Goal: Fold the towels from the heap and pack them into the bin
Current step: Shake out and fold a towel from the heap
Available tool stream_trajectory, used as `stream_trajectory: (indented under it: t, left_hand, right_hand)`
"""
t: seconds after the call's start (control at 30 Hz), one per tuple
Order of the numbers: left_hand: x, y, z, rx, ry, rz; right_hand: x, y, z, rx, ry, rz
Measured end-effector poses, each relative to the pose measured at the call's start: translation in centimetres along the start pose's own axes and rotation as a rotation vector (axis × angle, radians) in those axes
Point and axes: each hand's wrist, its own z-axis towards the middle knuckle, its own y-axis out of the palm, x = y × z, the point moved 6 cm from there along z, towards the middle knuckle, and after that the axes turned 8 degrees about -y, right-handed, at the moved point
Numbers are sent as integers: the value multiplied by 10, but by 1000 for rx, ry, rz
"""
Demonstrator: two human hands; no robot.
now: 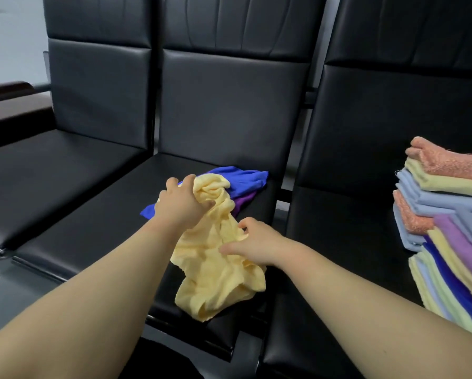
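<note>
Nearest us, the yellow towel [215, 283] lay crumpled, its lower edge close to the middle seat's [92, 242] front edge. Our right hand [256, 244] pinched its middle. Further back, our left hand [182, 203] gripped the bunched top, fingers curled. Under that lay the blue towel [243, 179] and purple towel [243, 201], near the backrest. Black cushion showed left of them. Stack of folded towels [448, 214] sat on the right seat [338, 269].

Row of 3 black padded seats, L seat [51, 181], ctr seat [92, 242], R seat [338, 255], each w/ upright panelled backrest [229, 105]; dark brown ledge [7, 105] far L, pale wall [10, 36] behind, grey floor [16, 283] lower L.
</note>
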Motion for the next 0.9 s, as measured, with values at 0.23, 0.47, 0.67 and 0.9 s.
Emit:
stream_trajectory:
  t: [0.23,0.47,0.67,0.9]
  left_hand:
    - [-6,28,25,33,25,-39]
    - [-12,7,41,-53,-180,-622]
    - [22,-24,9,-190,-205,-1099]
    - [169,-35,-73,-448,178,-1208]
  right_hand:
    - [-3,24,25,-12,80,-211]
    - [-1,22,37,-5,0,-204]
    - [-14,-10,13,31,-164,-153]
    - [24,-112,-99,186,-136,-12]
